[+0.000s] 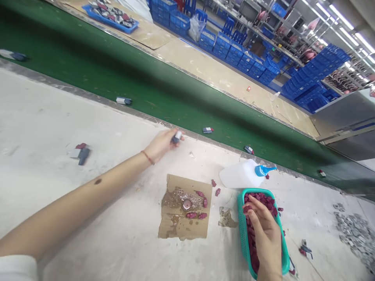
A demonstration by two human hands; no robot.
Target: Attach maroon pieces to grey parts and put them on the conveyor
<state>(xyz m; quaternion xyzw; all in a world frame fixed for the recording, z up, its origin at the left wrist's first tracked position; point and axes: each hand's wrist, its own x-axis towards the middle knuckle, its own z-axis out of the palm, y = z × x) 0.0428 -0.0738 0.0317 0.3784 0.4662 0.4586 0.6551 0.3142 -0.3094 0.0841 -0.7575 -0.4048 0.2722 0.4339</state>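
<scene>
My left hand (164,145) is stretched out to the near edge of the green conveyor belt (164,97), its fingers closed on a small white-and-dark-grey plastic part (177,136). Over a teal basket (242,234) full of small maroon pieces (263,201), my right hand (265,234) pinches one maroon piece (247,209) between thumb and fingers. Between the hands lies a cardboard piece (183,230), wet with clear liquid. On it are a round cap (186,205) and several maroon pieces (191,215).
A white bottle with a blue nozzle (241,174) lies behind the basket. Similar assembled parts (208,130) sit along the belt. Another part (80,153) lies at left on the white table; grey metal pieces (356,234) are heaped at right. Across the belt is a blue tray (109,17) of parts.
</scene>
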